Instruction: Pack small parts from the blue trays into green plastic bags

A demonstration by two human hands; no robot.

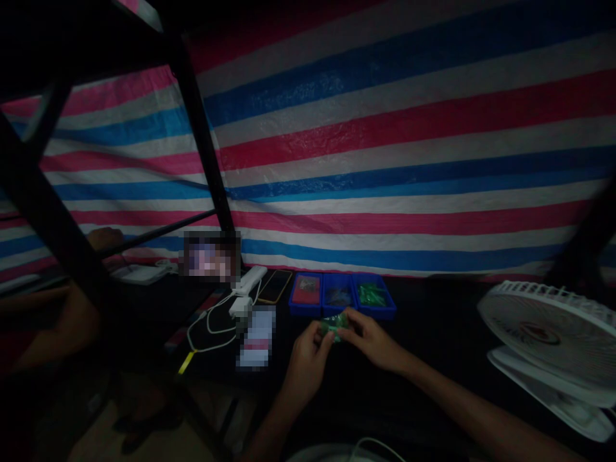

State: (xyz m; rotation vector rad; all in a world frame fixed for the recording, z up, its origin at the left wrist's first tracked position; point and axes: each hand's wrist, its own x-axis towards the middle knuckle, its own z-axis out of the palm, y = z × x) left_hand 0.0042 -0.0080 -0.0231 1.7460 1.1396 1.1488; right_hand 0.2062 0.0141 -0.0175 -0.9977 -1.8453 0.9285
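Observation:
Between my two hands is a small shiny green plastic packet [333, 326], held above the black table. My left hand [308, 356] pinches its left side with thumb and fingers. On the right side, my right hand [374, 337] grips it with the fingertips. Just beyond stand blue trays in a row: the left tray [291, 301] holds something reddish with pale small pieces on it, the middle tray [339, 312] holds dark greyish pieces, and the right tray [391, 313] holds green pieces like the packet. What is inside the packet is too dim to make out.
A white fan [543, 333] stands at the right. Left of the trays lie a phone [275, 287], a white power strip [251, 280] and a charger [240, 307] with looping cables. A black metal frame [205, 138] rises at the left; another person's arm [62, 314] is beyond it.

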